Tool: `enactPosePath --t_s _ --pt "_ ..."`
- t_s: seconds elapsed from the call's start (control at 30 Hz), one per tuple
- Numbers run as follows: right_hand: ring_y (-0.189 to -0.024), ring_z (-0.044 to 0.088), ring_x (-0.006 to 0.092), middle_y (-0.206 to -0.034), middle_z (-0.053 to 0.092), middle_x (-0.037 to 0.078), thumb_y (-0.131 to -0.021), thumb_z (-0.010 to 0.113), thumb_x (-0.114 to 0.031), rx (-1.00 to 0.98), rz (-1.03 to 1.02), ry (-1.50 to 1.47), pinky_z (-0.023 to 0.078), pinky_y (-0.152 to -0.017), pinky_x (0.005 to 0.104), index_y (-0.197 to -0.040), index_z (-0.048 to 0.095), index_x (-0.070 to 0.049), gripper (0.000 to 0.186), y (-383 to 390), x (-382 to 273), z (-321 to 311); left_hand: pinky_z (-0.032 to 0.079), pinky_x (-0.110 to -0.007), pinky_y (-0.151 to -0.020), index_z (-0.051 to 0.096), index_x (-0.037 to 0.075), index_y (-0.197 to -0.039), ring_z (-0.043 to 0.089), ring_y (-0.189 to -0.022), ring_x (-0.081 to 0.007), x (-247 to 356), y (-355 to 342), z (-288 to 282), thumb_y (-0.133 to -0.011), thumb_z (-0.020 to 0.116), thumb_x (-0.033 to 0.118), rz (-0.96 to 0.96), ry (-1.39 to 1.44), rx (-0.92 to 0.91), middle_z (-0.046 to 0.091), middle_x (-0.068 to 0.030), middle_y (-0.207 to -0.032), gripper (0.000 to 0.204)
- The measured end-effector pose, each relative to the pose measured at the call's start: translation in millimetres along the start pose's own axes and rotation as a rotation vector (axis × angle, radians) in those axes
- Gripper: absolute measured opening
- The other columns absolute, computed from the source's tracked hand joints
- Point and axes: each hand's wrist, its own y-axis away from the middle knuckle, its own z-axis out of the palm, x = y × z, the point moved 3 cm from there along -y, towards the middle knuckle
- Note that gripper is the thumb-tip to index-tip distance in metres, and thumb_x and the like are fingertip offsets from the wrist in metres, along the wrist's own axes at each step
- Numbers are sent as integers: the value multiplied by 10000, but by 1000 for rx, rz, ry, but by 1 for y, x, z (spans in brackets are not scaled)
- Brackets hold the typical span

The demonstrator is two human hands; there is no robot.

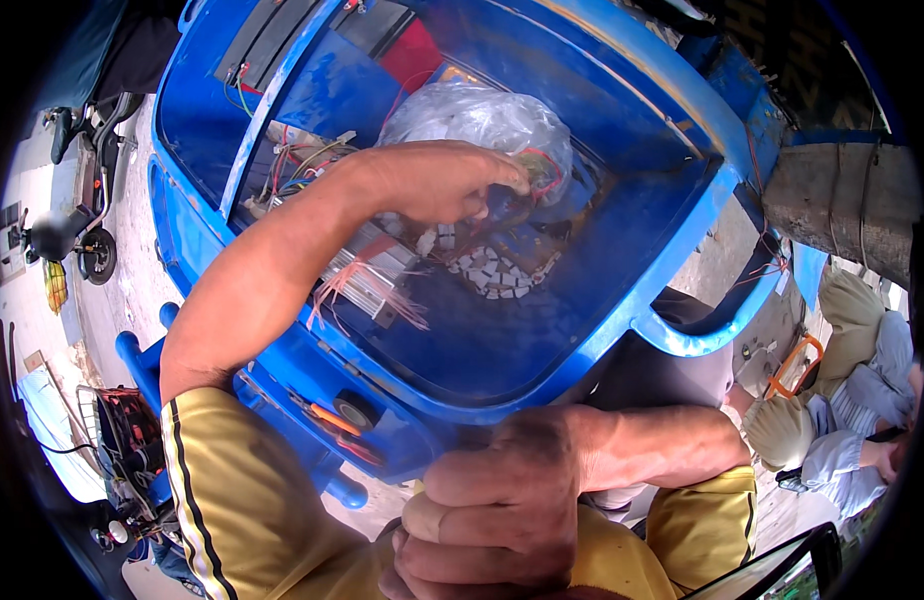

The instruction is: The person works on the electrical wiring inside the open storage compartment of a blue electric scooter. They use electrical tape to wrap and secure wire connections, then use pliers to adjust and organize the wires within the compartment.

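Note:
My left hand (452, 182) reaches into a blue metal compartment (462, 365), its fingers curled beside a clear plastic bag (462, 110). A greenish item (538, 168) with a red cord lies at its fingertips; what the fingers hold, if anything, is hidden. Below the hand lies a pile of small white pieces (497, 275). A silver finned box (367, 275) with pink wires (342, 290) sits under my left forearm. Close to my chest, my right hand (497, 500) is closed in a fist, and its inside cannot be seen.
A blue bar (272, 110) crosses the compartment; beyond it are dark box-shaped units (272, 45) and loose coloured wires (307, 165). An orange-handled tool (334, 418) lies in the blue front tray. Another person (842, 400) sits at right near an orange frame (794, 368). A scooter (87, 200) stands left.

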Motion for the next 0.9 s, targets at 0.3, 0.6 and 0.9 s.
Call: enactPosePath --t_s 0.3,0.6,0.9 --pt "-619 531 152 -697 481 -9 -994 706 -125 42 68 -2 380 -532 313 -720 505 -101 341 1 -5 6 527 -488 -1051 717 68 -1305 702 -1214 -367 2 1 -10 -966 720 51 -143 8 -102 750 -185 -1269 339" --pt "-621 531 140 -674 480 -16 -993 706 -145 -74 55 -29 406 -561 303 -731 478 -113 349 0 -2 2 556 -443 -825 774 12 -1043 747 -889 -333 -7 15 -50 -952 728 184 -347 -165 91 786 -171 -955 200" --pt "-633 526 146 -709 495 -13 -983 709 -173 -28 131 -53 412 -574 302 -797 502 -104 286 1 -5 6 544 -407 -786 809 -18 -1021 722 -826 -295 -17 41 -70 -924 783 215 -461 11 183 760 -161 -857 254"
